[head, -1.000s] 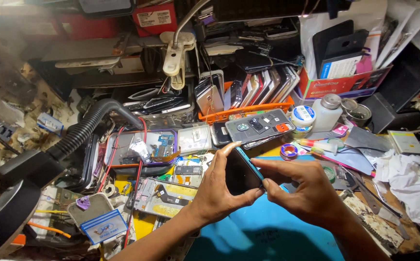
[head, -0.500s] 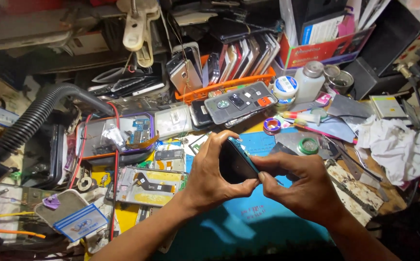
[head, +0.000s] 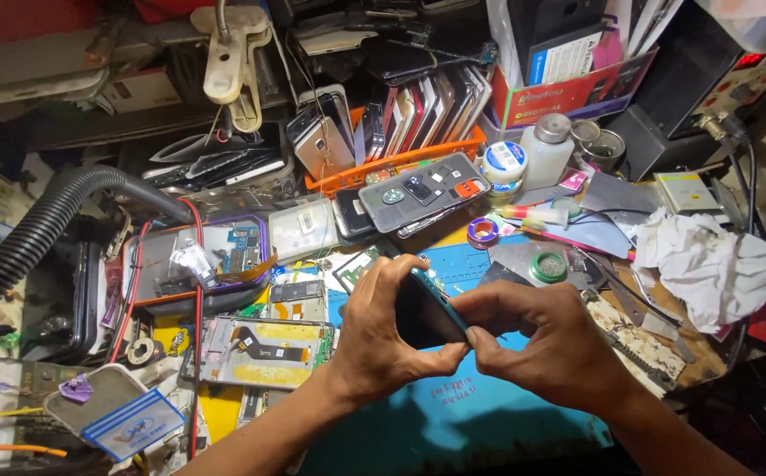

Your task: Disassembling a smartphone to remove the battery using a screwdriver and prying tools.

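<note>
Dark, slim smartphone sits gripped in the left hand above the blue work mat; the right hand pinches its lower edge.

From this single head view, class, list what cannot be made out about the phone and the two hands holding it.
- Phone: its face and lower edge, covered by the left hand and right hand.
- Right hand's fingertips: whether they pinch a tool or only the phone's edge, too small to tell.
- Blue work mat: its near edge, cut off by the frame bottom and the forearms.
</note>
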